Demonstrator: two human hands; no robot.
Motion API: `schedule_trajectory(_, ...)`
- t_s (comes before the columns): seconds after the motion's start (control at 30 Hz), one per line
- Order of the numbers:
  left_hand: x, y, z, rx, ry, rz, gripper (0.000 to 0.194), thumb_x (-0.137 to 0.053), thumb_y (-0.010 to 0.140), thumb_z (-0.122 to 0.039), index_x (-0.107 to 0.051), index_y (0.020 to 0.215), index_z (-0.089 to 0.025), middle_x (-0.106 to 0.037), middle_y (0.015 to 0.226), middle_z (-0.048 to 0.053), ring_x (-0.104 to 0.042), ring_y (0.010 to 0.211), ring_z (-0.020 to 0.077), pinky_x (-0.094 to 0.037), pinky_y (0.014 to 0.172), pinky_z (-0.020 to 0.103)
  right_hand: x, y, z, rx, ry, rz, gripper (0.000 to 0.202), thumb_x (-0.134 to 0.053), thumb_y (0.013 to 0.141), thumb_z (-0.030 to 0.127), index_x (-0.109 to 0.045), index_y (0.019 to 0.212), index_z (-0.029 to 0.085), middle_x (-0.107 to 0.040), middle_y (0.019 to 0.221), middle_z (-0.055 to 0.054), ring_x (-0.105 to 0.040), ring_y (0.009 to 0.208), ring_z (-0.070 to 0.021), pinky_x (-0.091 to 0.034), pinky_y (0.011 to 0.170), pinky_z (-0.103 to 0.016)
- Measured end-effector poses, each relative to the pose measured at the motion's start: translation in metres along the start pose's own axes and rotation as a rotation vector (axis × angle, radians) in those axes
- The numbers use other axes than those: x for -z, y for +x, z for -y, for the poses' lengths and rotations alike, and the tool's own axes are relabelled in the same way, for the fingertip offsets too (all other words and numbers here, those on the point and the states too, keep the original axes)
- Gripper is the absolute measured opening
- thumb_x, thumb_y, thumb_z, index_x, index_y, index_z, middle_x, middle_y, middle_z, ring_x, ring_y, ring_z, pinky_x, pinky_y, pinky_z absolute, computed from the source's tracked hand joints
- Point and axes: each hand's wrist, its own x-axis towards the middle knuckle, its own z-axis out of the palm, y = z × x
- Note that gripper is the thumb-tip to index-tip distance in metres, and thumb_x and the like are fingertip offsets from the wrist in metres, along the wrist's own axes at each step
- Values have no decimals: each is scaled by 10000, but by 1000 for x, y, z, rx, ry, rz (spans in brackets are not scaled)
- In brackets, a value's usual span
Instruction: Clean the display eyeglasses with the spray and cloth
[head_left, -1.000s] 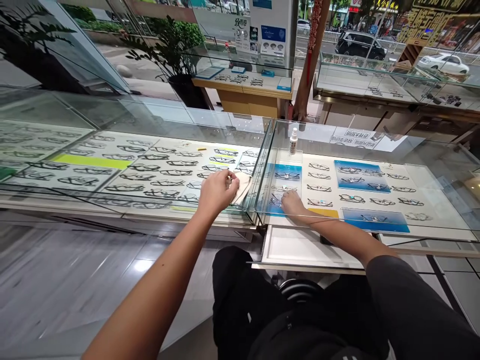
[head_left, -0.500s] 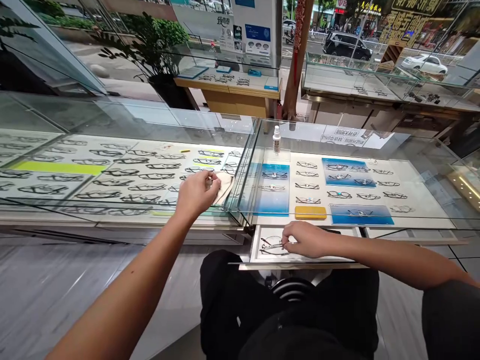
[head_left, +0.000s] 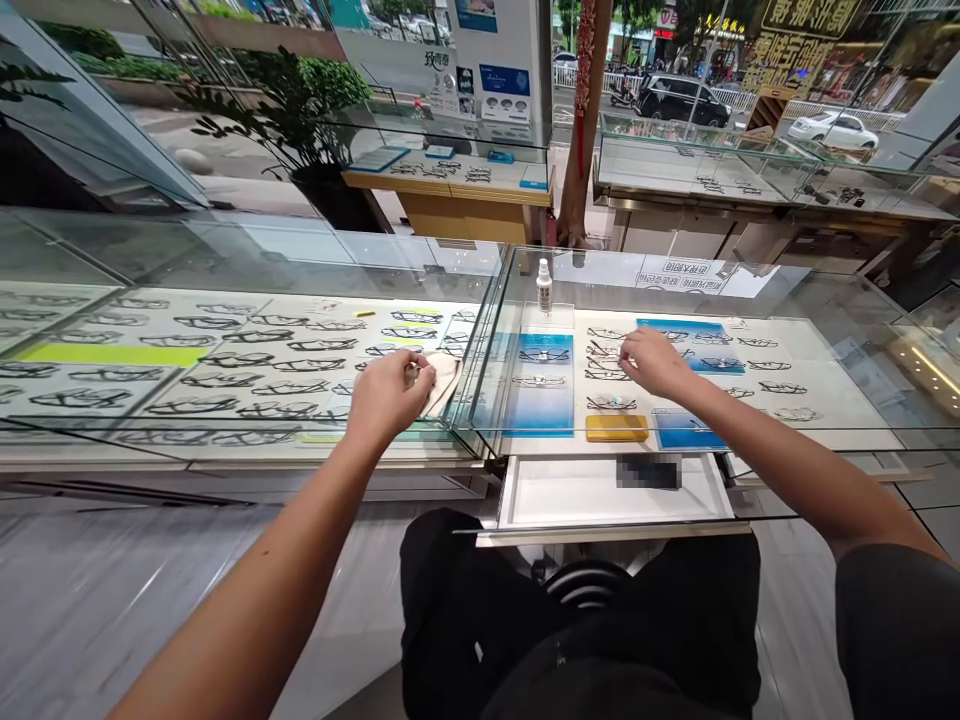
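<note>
My left hand (head_left: 391,393) is curled above the left glass counter, thumb and fingers pinched at the edge of a pale cloth (head_left: 442,384). My right hand (head_left: 654,362) is over the right counter's glass top, its fingers closed on a pair of eyeglasses (head_left: 600,352) with thin dark frames. The held pair overlaps the rows of glasses below, so its outline is hard to separate. Under the right forearm is the pulled-out white drawer (head_left: 559,492), with a dark blurred-out rectangle (head_left: 649,472) at its back.
A white spray bottle (head_left: 544,286) stands on the right counter. A yellow glasses case (head_left: 616,428) and a blue display mat (head_left: 538,410) are near its front. Many frames fill the left counter (head_left: 247,410). The drawer's front edge (head_left: 615,537) projects above my legs.
My right hand has lifted the eyeglasses out of the drawer and moved up and forward over the right counter. The left hand stays by the cloth. The view shifted slightly.
</note>
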Motion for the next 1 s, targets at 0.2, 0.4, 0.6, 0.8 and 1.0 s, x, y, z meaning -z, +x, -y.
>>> schedule_trajectory(0.2,-1,1,1,18,-13,-3,223,-473,858,-425,-589,867,-234,-713,930,105,-639,896,300,-449,750,387,-12,-7,-1,5,64,-8,169,-580,964,153,-742,914,143,-756,1006,-143,-632,1062,-307,-457,939,-405)
schedule_trajectory(0.4,-1,2,1,36,-19,7,243,-471,855,-439,-594,887,-232,-714,944,107,-627,847,290,-431,726,384,-8,-1,-6,1,118,46,147,-594,946,195,-732,907,159,-737,1051,-139,-619,1086,-307,-427,997,-425)
schedule_trajectory(0.6,-3,2,2,23,-19,-10,242,-471,857,-444,-590,877,-234,-710,949,110,-632,883,300,-433,738,387,1,2,-11,18,175,116,99,-630,890,227,-717,865,188,-723,1114,-123,-592,1117,-315,-377,1050,-458)
schedule_trajectory(0.8,-3,2,1,23,-23,-7,233,-485,843,-437,-595,874,-235,-715,961,115,-639,916,310,-446,755,388,10,5,-14,-5,201,131,105,-626,881,306,-661,888,207,-726,997,-96,-595,1063,-306,-363,1050,-461)
schedule_trajectory(1.0,-2,2,1,33,-34,-1,239,-489,840,-439,-605,879,-234,-728,977,126,-647,944,323,-456,757,393,16,18,-18,-95,276,153,71,-602,851,257,-602,910,219,-732,1060,-92,-618,1055,-303,-413,939,-414)
